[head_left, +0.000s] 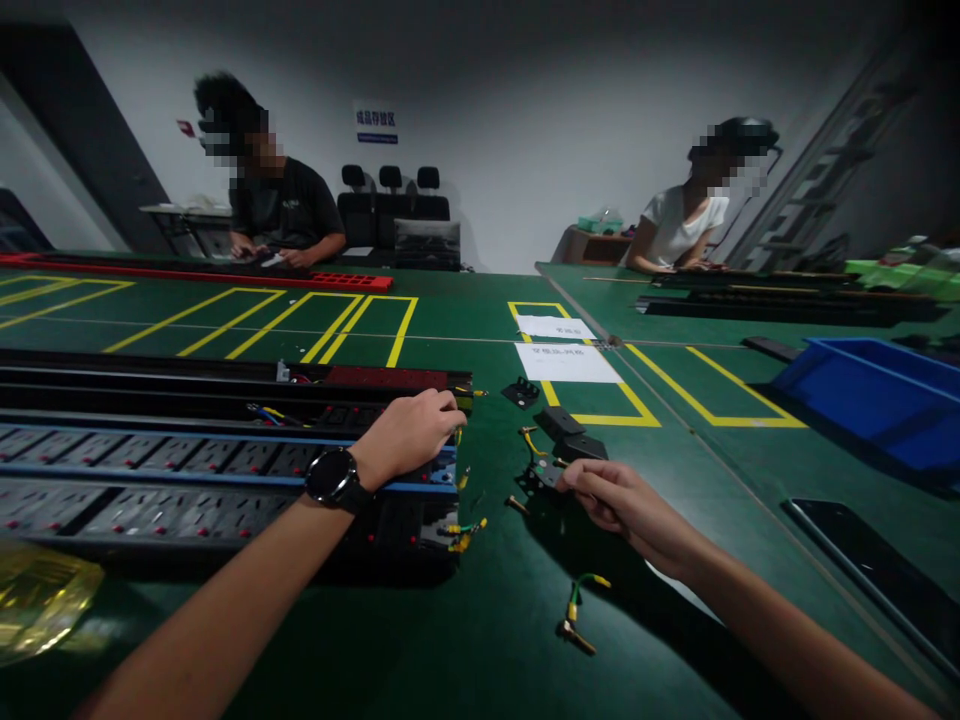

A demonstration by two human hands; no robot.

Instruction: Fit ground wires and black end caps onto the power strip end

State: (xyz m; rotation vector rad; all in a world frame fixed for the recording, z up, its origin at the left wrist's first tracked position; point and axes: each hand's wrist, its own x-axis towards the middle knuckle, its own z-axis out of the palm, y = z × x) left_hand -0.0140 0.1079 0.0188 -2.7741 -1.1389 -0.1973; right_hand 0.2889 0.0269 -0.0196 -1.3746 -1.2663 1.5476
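Observation:
My left hand (412, 432), with a black watch on its wrist, rests on the right ends of long black power strips (180, 455), its fingers curled down over the edge; whatever they grip is hidden. In my right hand (600, 492), thumb and fingers pinch a small black plate (546, 472). Just beyond it lie black end pieces (561, 424) and a flat black bracket (520, 393). A brass screw (517, 505) is left of the plate. Nearer to me lies a short green-yellow wire (576, 600) beside another brass screw (579, 638). Similar wires stick out of the strips' ends (466, 533).
A blue bin (870, 400) and a phone (874, 565) are at the right. White papers (570, 363) lie beyond the parts. Yellow clear plastic (45, 600) sits at the near left. Two people (285, 215) (679, 225) work across the green table (480, 640).

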